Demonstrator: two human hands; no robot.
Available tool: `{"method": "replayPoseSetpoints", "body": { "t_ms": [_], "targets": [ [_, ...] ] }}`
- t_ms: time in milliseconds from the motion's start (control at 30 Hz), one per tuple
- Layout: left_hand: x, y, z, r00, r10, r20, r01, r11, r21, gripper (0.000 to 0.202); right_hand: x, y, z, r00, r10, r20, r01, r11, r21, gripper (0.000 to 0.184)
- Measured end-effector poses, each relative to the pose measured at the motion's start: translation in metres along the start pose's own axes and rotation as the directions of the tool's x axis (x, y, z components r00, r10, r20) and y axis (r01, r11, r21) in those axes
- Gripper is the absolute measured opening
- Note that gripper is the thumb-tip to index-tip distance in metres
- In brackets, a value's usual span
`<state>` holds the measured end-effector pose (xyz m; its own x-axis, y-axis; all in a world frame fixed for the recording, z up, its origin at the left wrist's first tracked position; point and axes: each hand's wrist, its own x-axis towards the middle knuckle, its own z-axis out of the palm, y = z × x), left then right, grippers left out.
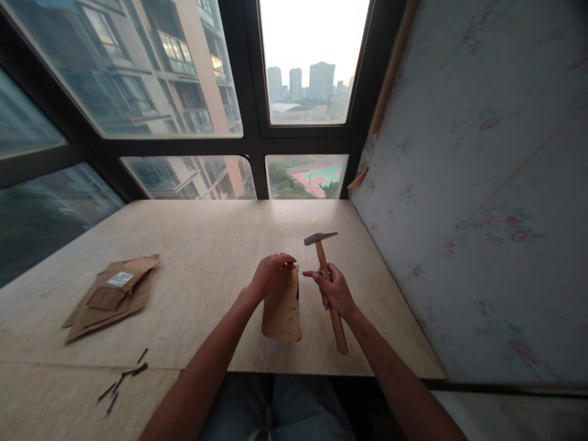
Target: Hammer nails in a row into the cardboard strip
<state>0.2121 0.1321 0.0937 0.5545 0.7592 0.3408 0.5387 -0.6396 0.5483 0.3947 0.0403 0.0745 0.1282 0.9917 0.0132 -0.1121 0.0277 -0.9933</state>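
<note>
My right hand point(334, 290) is wrapped round the wooden handle of a hammer point(329, 288), whose metal head points away from me above the table. My left hand point(272, 274) is closed in a pinch at the top edge of a small brown cardboard piece point(282, 312). That piece lies on the plywood table point(206, 245) just left of the hammer. What the left fingers pinch is too small to make out. Both hands are close together near the table's front edge.
A pile of torn brown cardboard with a white label point(113, 294) lies at the left. Several dark nails point(122, 380) are scattered at the front left. A papered wall point(473, 184) closes the right side. Windows point(312, 67) stand behind the table.
</note>
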Motion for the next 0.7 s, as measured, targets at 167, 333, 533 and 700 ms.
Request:
{"method": "replayPoseSetpoints", "body": {
  "t_ms": [167, 333, 533, 700],
  "targets": [
    [0.003, -0.003, 0.002, 1.0, 0.004, -0.02, -0.004, 1.0, 0.0, 0.016, -0.003, 0.003, -0.004, 1.0, 0.001, -0.01, -0.001, 1.0, -0.006, 0.03],
    [0.004, -0.007, 0.007, 1.0, -0.002, -0.026, 0.001, 1.0, -0.025, 0.015, -0.006, 0.004, -0.005, 1.0, -0.002, -0.011, 0.002, 1.0, -0.02, 0.028],
    [-0.001, -0.017, 0.016, 0.997, 0.019, -0.08, -0.026, 0.996, -0.088, 0.018, -0.011, -0.005, -0.005, 1.0, 0.011, 0.0, -0.011, 0.999, -0.051, 0.029],
    [-0.001, -0.018, 0.019, 0.998, -0.006, -0.069, -0.003, 0.993, -0.121, 0.022, -0.015, -0.015, -0.007, 0.999, 0.03, 0.022, -0.028, 0.994, -0.102, 0.031]
  ]
}}
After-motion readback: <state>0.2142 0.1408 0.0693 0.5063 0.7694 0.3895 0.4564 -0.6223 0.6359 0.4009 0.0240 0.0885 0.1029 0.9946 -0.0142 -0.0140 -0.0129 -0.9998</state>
